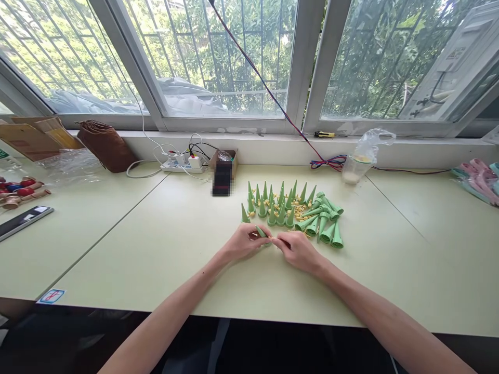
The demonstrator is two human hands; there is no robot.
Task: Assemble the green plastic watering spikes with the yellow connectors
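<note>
My left hand (245, 242) is closed round a small green cone (261, 231), pinching it over the pale green table (163, 244). My right hand (298, 251) meets it from the right, its fingers pinched at the cone's tip on something tiny and yellowish that I cannot make out. Just beyond both hands stand several upright green cones (273, 205). To their right several more green cones (325, 223) lie on their sides. Small yellow bits (299, 212) are scattered among them.
A power strip (183, 164) with cables, a small box (225, 160) and a blurred dark object (222, 179) sit near the window sill. A brown pouch (106, 145) and cardboard lie far left, a plastic cup in a bag (356, 166) right, pink items (477, 179) far right.
</note>
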